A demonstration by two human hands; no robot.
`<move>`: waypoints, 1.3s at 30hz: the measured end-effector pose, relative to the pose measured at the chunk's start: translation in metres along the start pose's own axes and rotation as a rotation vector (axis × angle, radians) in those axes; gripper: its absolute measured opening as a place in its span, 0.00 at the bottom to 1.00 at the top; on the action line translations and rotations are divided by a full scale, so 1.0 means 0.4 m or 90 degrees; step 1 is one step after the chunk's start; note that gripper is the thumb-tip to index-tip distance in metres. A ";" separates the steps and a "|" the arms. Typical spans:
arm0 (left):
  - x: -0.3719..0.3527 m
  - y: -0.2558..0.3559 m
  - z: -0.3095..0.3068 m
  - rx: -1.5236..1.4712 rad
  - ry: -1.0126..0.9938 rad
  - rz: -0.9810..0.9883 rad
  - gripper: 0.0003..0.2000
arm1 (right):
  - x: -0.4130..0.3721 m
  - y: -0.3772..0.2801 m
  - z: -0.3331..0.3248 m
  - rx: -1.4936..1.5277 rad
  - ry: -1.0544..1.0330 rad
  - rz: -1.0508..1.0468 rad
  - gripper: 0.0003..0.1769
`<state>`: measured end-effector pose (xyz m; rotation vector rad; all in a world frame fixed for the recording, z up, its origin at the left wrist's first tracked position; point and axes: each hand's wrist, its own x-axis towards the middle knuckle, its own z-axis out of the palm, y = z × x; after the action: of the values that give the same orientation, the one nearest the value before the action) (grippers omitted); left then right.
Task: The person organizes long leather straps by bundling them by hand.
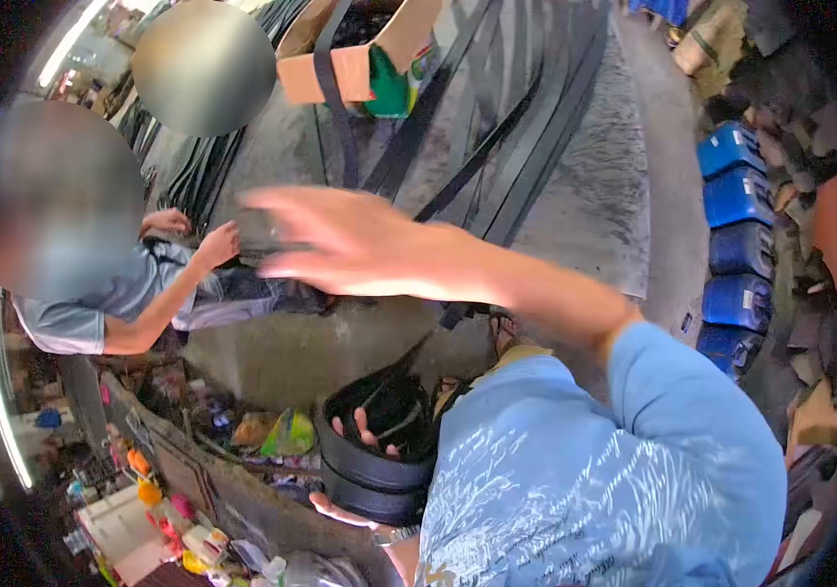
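My left hand (340, 511), with a watch (397, 535) at its wrist, holds a thick roll of black belt straps (365, 489). Its fingertips (365, 430) show inside the coil, and one strap end (404, 362) sticks out of the roll. My right hand (340, 240) is stretched out to the left, blurred by motion, with its fingers apart. I see nothing held in it. Below it in the view is a grey worktable (585, 205), where long dark straps (550, 147) lie side by side.
A co-worker in a grey shirt (66, 323) sits at the left, hands (218, 245) near mine. Another person is behind. An open cardboard box (306, 80) stands on the table. Blue jerrycans (736, 249) line the right. A cluttered bench (184, 460) is at lower left.
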<state>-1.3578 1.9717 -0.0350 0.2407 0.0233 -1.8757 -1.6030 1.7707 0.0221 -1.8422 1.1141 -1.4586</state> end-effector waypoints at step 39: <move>-0.083 0.061 -0.001 -0.082 0.106 -0.028 0.50 | -0.610 0.502 -0.123 0.308 0.171 0.786 0.29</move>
<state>-1.3249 1.9950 -0.0271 0.3090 0.2643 -1.8851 -1.7236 1.8792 -0.2536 -0.3897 1.4353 -1.0258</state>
